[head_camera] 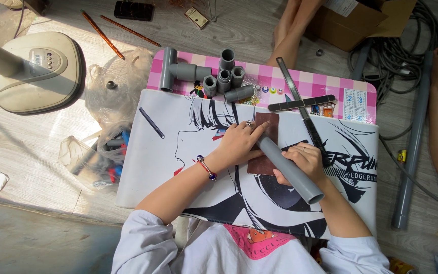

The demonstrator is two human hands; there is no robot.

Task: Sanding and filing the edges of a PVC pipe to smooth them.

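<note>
Both hands are working mid-table: left hand (pixel 239 144) pressing flat on sandpaper (pixel 265 133), right hand (pixel 305 161) fingers clamping the pipe (pixel 290 172), its long axis angling toward the sheet.

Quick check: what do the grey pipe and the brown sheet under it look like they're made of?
Grey pipe: likely rigid plastic, matte and evenly grey, with a hollow open end. Brown sheet: probably sandpaper, thin, flat, dull reddish-brown; its grit is too fine to make out.
</note>
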